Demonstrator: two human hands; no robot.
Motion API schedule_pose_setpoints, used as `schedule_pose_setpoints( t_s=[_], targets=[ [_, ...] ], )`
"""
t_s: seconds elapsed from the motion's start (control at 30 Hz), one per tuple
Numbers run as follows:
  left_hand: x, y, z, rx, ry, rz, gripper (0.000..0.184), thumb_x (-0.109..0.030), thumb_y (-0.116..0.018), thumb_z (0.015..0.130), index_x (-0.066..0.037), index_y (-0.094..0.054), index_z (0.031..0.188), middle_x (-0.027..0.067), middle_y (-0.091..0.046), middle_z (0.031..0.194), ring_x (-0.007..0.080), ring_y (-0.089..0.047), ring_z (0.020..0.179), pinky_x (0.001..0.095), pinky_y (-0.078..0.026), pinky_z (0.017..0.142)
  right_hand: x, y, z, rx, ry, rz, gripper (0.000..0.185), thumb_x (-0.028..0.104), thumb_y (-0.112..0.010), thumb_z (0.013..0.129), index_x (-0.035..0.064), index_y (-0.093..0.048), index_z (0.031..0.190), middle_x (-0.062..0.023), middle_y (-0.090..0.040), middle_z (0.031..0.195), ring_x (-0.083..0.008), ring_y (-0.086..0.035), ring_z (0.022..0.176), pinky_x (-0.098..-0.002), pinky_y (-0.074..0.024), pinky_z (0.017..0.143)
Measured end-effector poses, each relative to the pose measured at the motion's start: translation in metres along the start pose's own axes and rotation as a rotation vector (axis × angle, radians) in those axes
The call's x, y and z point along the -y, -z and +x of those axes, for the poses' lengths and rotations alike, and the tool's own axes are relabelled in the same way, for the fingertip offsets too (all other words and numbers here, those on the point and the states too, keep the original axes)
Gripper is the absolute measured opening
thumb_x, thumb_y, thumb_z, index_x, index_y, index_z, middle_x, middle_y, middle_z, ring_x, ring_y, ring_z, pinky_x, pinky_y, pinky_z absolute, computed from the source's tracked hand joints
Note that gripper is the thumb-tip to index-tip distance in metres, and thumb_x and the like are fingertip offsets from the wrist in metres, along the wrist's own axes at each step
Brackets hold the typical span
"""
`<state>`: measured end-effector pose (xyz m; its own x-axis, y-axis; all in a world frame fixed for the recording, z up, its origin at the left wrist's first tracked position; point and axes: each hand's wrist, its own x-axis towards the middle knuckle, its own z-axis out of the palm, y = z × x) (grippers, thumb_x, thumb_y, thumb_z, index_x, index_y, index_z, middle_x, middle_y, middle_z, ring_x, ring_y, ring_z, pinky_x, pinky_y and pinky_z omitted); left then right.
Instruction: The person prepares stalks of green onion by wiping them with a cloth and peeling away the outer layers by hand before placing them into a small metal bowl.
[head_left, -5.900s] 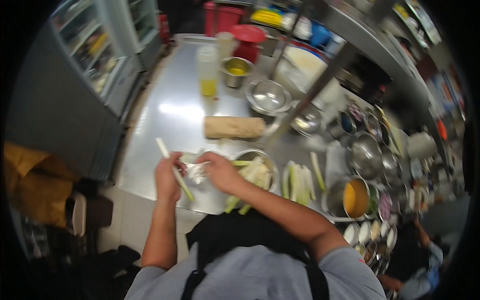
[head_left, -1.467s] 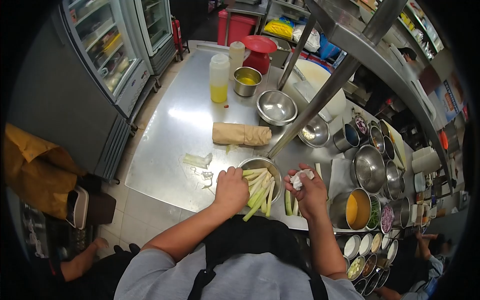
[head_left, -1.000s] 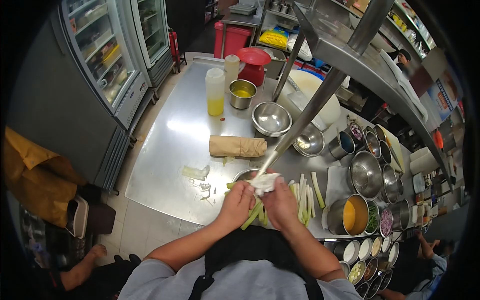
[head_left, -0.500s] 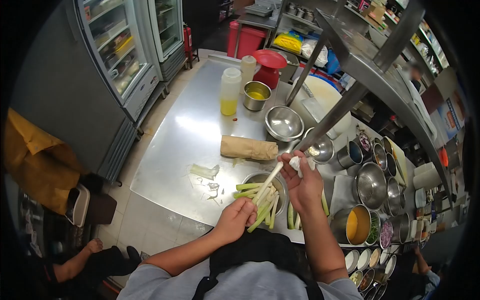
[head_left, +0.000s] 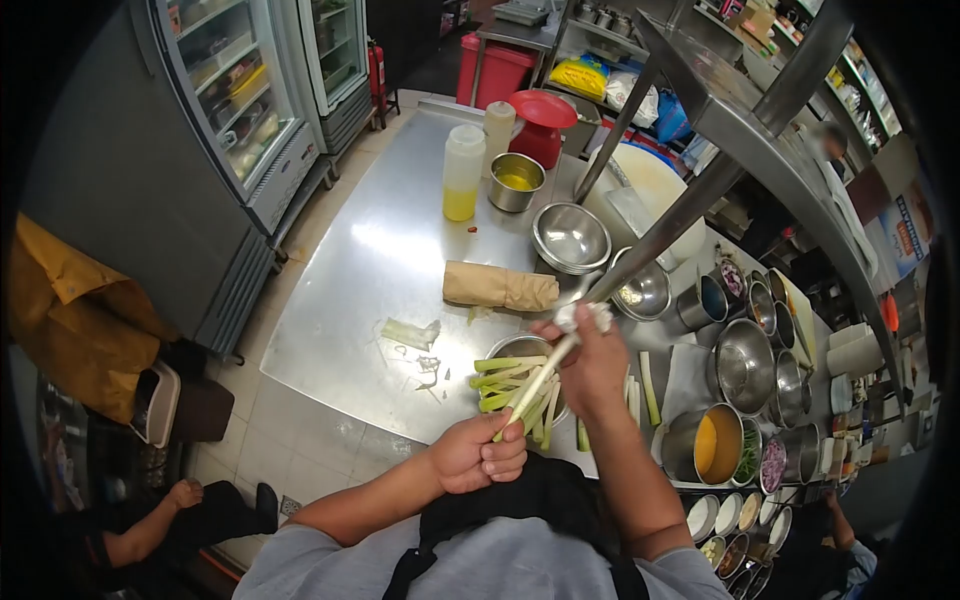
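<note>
My left hand is closed round the green lower end of a pale stalk, which slants up to the right. At its upper end is my right hand, its fingers round a crumpled white cloth or paper beside the stalk's tip. Beneath the stalk, a metal bowl holds several green and white stalks. More stalks lie on the table right of my right hand. Peeled scraps are spread left of the bowl.
On the steel table are a brown paper roll, a bottle of yellow liquid, metal bowls and a pot of orange liquid. A metal post slants over it. A person's arm shows at lower left.
Since half a second ago, my left hand has moved slightly right and down with the stalk. My right hand has moved lower, and its white cloth or paper is now at the stalk's upper end.
</note>
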<state>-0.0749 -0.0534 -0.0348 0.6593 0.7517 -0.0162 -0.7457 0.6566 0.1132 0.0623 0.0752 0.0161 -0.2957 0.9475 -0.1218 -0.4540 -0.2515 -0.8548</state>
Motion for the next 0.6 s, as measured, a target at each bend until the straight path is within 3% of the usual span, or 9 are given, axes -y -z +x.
schedule_pose_setpoints(
  t_s=[0.13,0.27,0.33,0.4,0.43,0.6],
  targets=[
    [-0.007,0.006,-0.007,-0.056,-0.064,0.045,0.034,-0.038,-0.034,0.102,-0.014,-0.045,0.081,-0.0062,-0.033,0.056,0.0089,-0.034,0.050,0.0244,-0.033,0.054,0.019,-0.001,0.000,-0.023,0.177,-0.031,0.020,0.021,-0.050,0.098,0.0019,-0.053,0.105,-0.0113,-0.063,0.092,-0.0268,-0.067,0.085,-0.0395,-0.0535,0.081],
    [-0.018,0.008,-0.012,-0.043,-0.138,0.032,0.035,-0.039,-0.033,0.102,-0.014,-0.045,0.081,-0.0063,-0.032,0.056,0.0090,-0.033,0.051,0.0241,-0.033,0.054,0.006,0.006,-0.004,-0.050,0.090,-0.047,0.029,0.025,-0.053,0.097,0.0022,-0.055,0.115,-0.0070,-0.062,0.096,-0.0165,-0.061,0.075,-0.0334,-0.0515,0.075],
    [-0.024,0.003,-0.009,-0.011,-0.160,0.015,0.036,-0.039,-0.035,0.102,-0.013,-0.048,0.081,-0.0047,-0.039,0.059,0.0097,-0.040,0.055,0.0254,-0.037,0.058,-0.002,0.008,-0.009,-0.052,0.040,-0.140,0.030,0.022,-0.056,0.096,0.0022,-0.055,0.118,-0.0039,-0.061,0.094,-0.0121,-0.057,0.071,-0.0280,-0.0503,0.068],
    [-0.026,-0.006,-0.004,-0.445,-0.415,0.527,0.031,-0.033,-0.038,0.102,-0.008,-0.051,0.089,-0.0006,-0.048,0.068,0.0114,-0.046,0.061,0.0265,-0.042,0.064,-0.008,0.001,-0.018,-0.001,-0.051,-0.356,0.028,0.014,-0.062,0.092,0.0020,-0.055,0.116,-0.0034,-0.061,0.091,-0.0097,-0.057,0.072,-0.0236,-0.0488,0.060],
    [-0.028,0.003,-0.001,-0.468,-0.520,0.720,0.026,-0.025,-0.042,0.102,-0.002,-0.053,0.103,0.0035,-0.054,0.079,0.0129,-0.051,0.068,0.0274,-0.045,0.069,-0.012,-0.006,-0.022,-0.023,0.001,-0.326,0.029,0.006,-0.067,0.087,0.0002,-0.054,0.112,-0.0041,-0.061,0.088,-0.0089,-0.057,0.071,-0.0217,-0.0482,0.055],
    [-0.024,-0.007,0.005,-0.525,-0.742,0.962,0.025,-0.021,-0.044,0.101,-0.001,-0.052,0.113,0.0033,-0.057,0.082,0.0108,-0.053,0.072,0.0247,-0.045,0.068,-0.023,-0.003,-0.024,0.010,0.037,-0.377,0.030,0.007,-0.071,0.084,-0.0035,-0.054,0.107,-0.0063,-0.064,0.084,-0.0102,-0.060,0.069,-0.0223,-0.0511,0.058]
  ],
)
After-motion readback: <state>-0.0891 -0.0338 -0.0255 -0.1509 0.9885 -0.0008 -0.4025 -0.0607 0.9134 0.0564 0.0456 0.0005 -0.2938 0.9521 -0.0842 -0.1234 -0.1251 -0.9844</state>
